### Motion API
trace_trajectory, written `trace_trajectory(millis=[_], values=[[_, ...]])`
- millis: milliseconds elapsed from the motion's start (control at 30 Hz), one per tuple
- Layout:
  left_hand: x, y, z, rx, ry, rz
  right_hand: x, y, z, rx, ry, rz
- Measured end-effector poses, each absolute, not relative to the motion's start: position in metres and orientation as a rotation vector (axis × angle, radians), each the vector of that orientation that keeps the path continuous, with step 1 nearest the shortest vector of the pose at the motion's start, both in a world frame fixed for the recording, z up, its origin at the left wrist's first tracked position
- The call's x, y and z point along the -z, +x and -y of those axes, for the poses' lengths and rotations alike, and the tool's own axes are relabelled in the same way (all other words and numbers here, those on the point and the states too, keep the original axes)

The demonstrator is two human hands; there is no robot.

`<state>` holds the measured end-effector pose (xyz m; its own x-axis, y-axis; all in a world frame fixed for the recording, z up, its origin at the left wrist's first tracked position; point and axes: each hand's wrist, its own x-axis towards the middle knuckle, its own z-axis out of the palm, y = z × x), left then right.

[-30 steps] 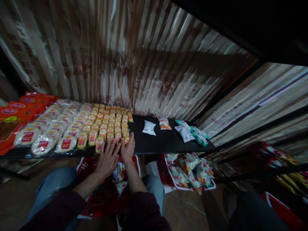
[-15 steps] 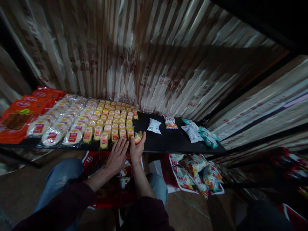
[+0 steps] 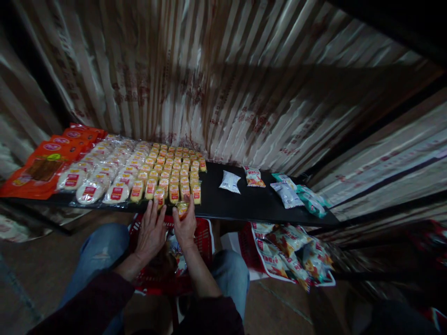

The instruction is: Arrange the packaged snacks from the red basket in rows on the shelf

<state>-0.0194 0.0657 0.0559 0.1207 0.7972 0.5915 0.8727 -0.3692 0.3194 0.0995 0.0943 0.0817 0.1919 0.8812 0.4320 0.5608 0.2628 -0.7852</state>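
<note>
Rows of small yellow wrapped cakes point(image 3: 150, 187) stand on a black shelf point(image 3: 223, 204). Between the thumb and fingers of my right hand point(image 3: 186, 228) is one wrapped cake point(image 3: 182, 210), just off the front ends of the rows. My left hand point(image 3: 152, 235) has its fingers stretched out, with the tips against the front cake point(image 3: 159, 196) of one row. To the left of the yellow cakes lie rows of round white wrapped cakes point(image 3: 90, 190).
Orange snack packs point(image 3: 38, 163) lie at the shelf's left end. On its right are a white packet point(image 3: 229, 181), a red-and-white packet point(image 3: 254, 177) and green packets point(image 3: 310, 200). Below stand a red basket point(image 3: 206, 237) between my knees and another basket point(image 3: 247, 251) full of snack bags.
Both hands have moved left along the front of the rows. My right hand has brought its wrapped cake from beside the rightmost row to the front of the rows.
</note>
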Motion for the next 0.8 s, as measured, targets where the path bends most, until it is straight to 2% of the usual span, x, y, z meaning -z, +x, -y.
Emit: trace_trajectory(millis=[133, 367, 800], values=[[-0.045, -0.025, -0.076, 1.121, -2.306, 1.597, -0.074, 0.082, -0.091, -0.431, -1.392, 1.585], [-0.045, -0.038, -0.086, 1.107, -2.303, 1.592, -0.081, 0.091, -0.106, -0.271, -1.383, 1.591], [-0.040, -0.039, -0.099, 1.423, -2.178, 1.596, -0.084, 0.061, -0.110, -0.329, -1.300, 1.722]])
